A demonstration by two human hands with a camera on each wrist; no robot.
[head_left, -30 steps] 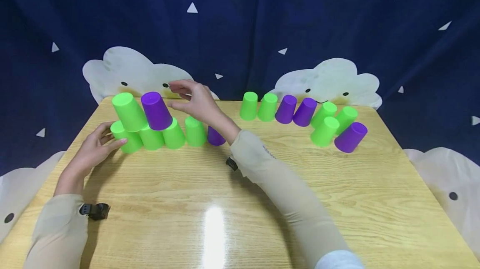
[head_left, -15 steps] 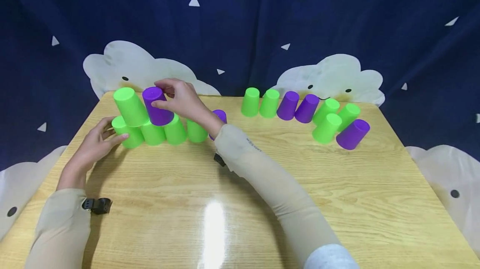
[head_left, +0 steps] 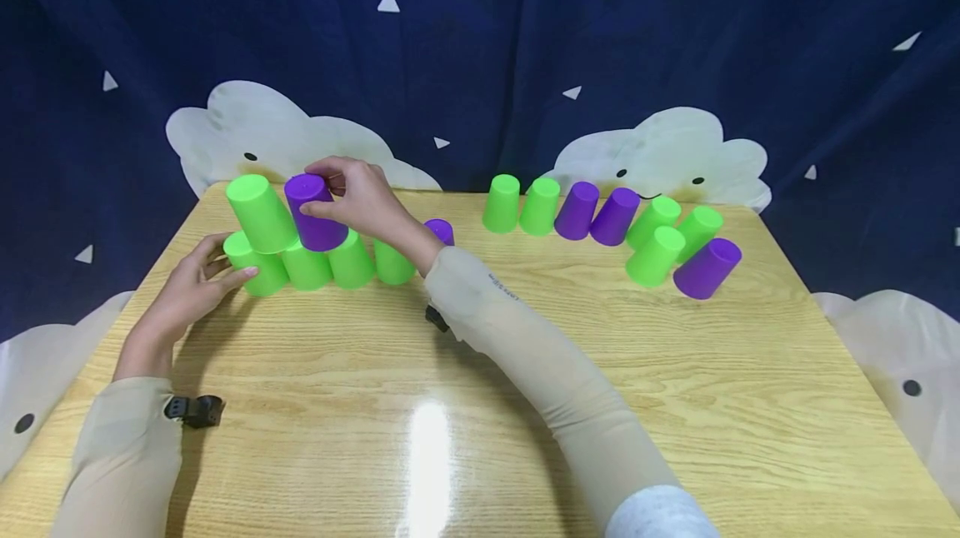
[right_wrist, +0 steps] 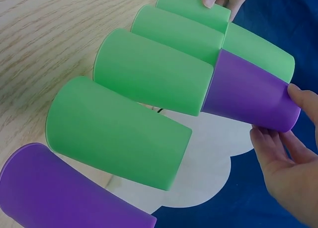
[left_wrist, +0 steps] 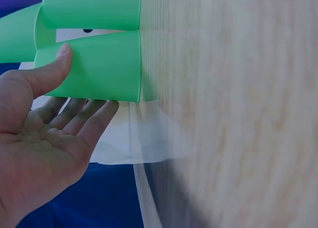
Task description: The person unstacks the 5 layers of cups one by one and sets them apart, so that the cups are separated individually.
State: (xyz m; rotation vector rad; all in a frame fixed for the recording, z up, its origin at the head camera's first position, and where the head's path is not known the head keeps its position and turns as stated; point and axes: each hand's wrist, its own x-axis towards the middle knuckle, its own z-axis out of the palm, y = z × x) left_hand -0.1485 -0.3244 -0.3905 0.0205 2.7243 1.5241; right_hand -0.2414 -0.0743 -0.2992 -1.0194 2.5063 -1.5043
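Head view: right hand [head_left: 360,198] with thumb and fingers pinching the upper purple cup [head_left: 318,231], unlike one second ago, when apart beside it; nearly unchanged from half a second ago. Upside down, atop the second [head_left: 306,268] and third green cups [head_left: 351,263] of the lower row, just beside the upper green cup [head_left: 261,213]. Left hand [head_left: 190,284], as earlier, gripping the end green cup [head_left: 268,276] between thumb and fingers. Well apart on the table [head_left: 337,438], eight more cups [head_left: 615,217], same arrangement as before.
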